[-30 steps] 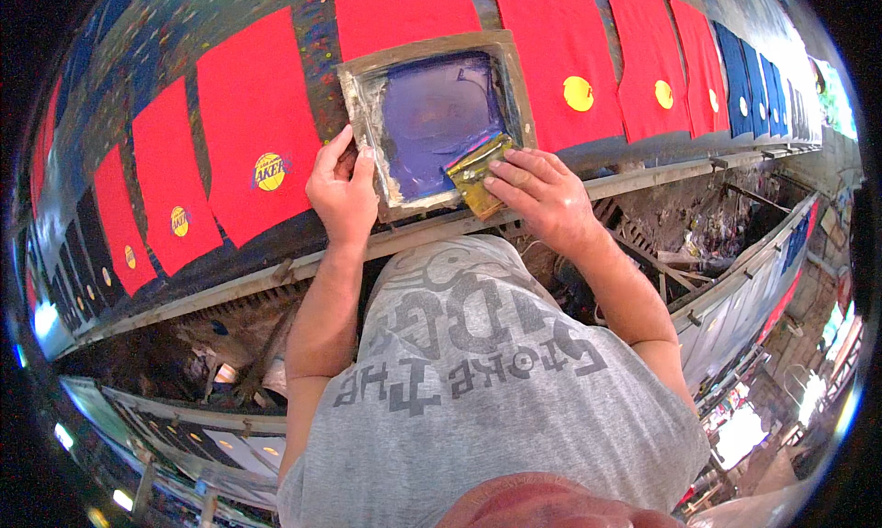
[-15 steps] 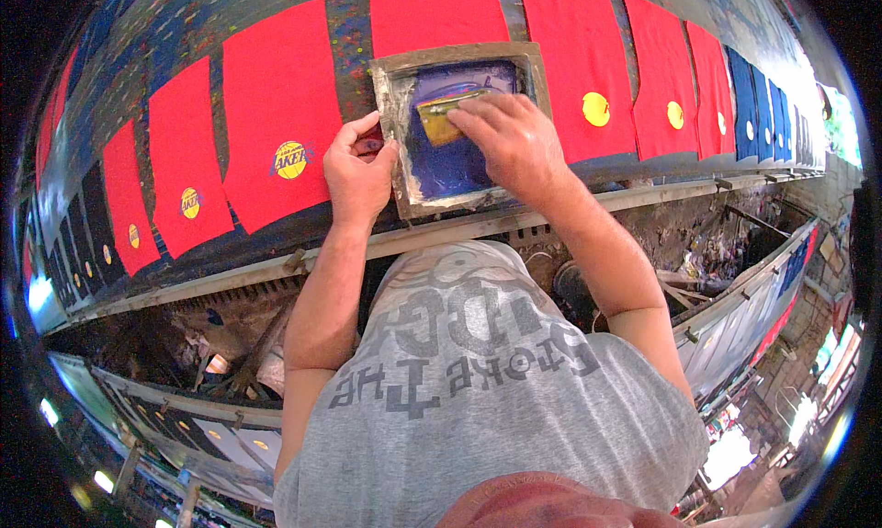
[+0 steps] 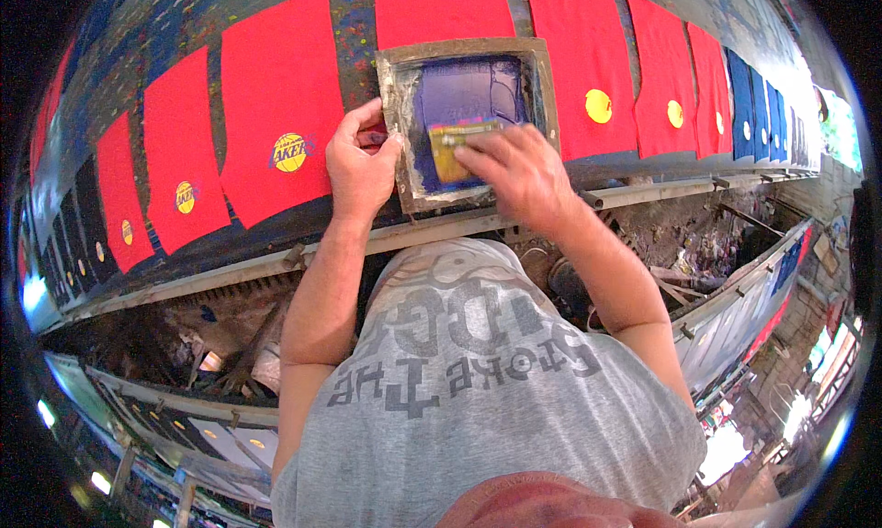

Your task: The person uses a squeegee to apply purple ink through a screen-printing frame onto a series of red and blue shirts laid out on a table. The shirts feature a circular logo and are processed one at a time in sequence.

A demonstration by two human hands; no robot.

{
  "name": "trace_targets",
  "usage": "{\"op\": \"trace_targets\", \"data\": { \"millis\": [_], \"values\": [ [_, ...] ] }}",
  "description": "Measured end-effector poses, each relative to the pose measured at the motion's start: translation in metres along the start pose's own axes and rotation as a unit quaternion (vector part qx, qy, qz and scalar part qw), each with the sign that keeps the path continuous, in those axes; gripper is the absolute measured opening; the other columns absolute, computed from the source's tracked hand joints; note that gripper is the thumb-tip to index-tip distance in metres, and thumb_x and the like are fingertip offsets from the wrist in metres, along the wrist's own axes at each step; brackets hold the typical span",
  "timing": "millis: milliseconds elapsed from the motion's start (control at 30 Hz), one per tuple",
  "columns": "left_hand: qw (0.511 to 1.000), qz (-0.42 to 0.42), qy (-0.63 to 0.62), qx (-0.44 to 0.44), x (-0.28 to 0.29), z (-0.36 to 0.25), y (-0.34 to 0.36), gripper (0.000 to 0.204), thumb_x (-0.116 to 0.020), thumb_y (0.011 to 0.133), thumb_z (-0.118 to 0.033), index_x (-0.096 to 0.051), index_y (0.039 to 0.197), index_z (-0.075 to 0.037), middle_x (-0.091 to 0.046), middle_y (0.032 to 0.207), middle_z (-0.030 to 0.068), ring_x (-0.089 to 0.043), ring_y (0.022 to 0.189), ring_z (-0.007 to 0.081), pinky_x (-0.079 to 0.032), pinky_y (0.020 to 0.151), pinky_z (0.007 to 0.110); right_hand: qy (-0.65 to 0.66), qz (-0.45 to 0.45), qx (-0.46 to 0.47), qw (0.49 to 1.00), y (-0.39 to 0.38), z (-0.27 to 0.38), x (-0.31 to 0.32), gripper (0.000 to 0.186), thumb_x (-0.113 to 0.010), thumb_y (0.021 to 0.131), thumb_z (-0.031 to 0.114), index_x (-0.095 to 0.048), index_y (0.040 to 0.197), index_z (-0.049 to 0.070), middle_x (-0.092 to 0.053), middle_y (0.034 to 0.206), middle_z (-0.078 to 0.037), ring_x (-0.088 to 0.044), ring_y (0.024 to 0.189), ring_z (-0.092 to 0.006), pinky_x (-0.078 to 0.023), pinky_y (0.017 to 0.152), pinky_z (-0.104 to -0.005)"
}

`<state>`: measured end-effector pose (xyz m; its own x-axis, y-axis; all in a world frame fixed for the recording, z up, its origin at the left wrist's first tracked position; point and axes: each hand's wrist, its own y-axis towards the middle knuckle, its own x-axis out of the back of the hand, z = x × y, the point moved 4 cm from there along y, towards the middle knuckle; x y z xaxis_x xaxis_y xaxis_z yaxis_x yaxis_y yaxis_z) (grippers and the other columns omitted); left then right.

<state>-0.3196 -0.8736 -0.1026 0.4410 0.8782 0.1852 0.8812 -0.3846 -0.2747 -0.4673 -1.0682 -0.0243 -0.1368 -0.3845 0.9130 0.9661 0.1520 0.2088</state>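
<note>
Far left: black cloths line the curve of the view, little yellow discs low on them.
Left red cloths: three of them fan across the table, its dark top speckled with colour, each cloth wearing a yellow ball with dark lettering near its bottom.
Lower left: pale cloths lie in a row well apart from the main action, yellow discs among them.
Left hand: just left of centre, thumb and forefinger closed in on the left bar of the frame, holding it.
Frame: upper centre, lying over the lower part of the middle red cloth, blue-purple ink spread across its inside.
Squeegee: yellow, right down inside the frame, against the inked face, its upper edge streaked with colour.
Right hand: reaching over the frame's lower right corner, fingers bunched narrow on the squeegee, a touch blurred.
Right red cloths: three more, upper right, yellow discs low down.
Blue cloths: past the reds, pale discs on them, bright glare beyond.
</note>
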Motion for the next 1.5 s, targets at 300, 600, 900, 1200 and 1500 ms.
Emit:
{"op": "trace_targets", "data": {
  "millis": [300, 600, 900, 1200, 1500],
  "values": [
    [0.936, 0.082, 0.304, -0.157, 0.011, -0.036, 0.005, 0.056, -0.085, 0.096, -0.02, -0.075, 0.151, -0.016, -0.071, 0.096, 0.015, -0.075, 0.088, 0.0292, -0.061, 0.082, 0.044, 0.015, 0.018, -0.042, 0.999, 0.012, -0.054, 0.034, 0.044, -0.072, 0.084, -0.003, -0.077, 0.126, 0.011, -0.08, 0.116, -0.013, -0.075, 0.112, -0.0379, -0.058, 0.098, -0.051],
    [0.935, 0.102, 0.339, -0.033, 0.009, -0.042, 0.013, 0.06, -0.09, 0.093, -0.018, -0.076, 0.151, -0.021, -0.074, 0.079, 0.0092, -0.072, 0.073, 0.0222, -0.059, 0.076, 0.042, -0.007, -0.045, -0.034, 0.998, 0.012, -0.082, 0.015, 0.052, -0.075, 0.08, -0.001, -0.078, 0.13, 0.013, -0.08, 0.126, -0.01, -0.074, 0.119, -0.0368, -0.058, 0.104, -0.0495],
    [0.945, 0.096, 0.31, -0.026, 0.007, -0.039, 0.013, 0.06, -0.09, 0.093, -0.017, -0.076, 0.152, -0.023, -0.072, 0.078, 0.0085, -0.07, 0.071, 0.0198, -0.058, 0.074, 0.04, 0.06, 0.034, -0.022, 0.997, -0.038, -0.013, 0.03, 0.055, -0.08, 0.073, 0.004, -0.078, 0.128, 0.009, -0.081, 0.121, -0.012, -0.075, 0.114, -0.0354, -0.059, 0.099, -0.0496],
    [0.935, 0.087, 0.342, -0.033, 0.006, -0.048, 0.008, 0.062, -0.089, 0.094, -0.012, -0.075, 0.154, -0.02, -0.07, 0.078, 0.0073, -0.068, 0.074, 0.0172, -0.059, 0.078, 0.037, -0.005, -0.045, -0.03, 0.999, 0.053, -0.074, 0.013, 0.047, -0.072, 0.084, -0.003, -0.081, 0.127, 0.015, -0.081, 0.121, -0.01, -0.076, 0.108, -0.0356, -0.06, 0.096, -0.0509],
    [0.941, 0.096, 0.324, -0.032, 0.007, -0.042, 0.01, 0.062, -0.089, 0.093, -0.014, -0.075, 0.153, -0.022, -0.073, 0.081, 0.0087, -0.069, 0.075, 0.0175, -0.058, 0.077, 0.037, 0.05, 0.023, 0.004, 0.998, -0.023, 0.003, 0.015, 0.041, -0.078, 0.083, 0.013, -0.08, 0.123, 0.014, -0.08, 0.119, -0.008, -0.076, 0.109, -0.0332, -0.059, 0.095, -0.0486]
  ]
}}
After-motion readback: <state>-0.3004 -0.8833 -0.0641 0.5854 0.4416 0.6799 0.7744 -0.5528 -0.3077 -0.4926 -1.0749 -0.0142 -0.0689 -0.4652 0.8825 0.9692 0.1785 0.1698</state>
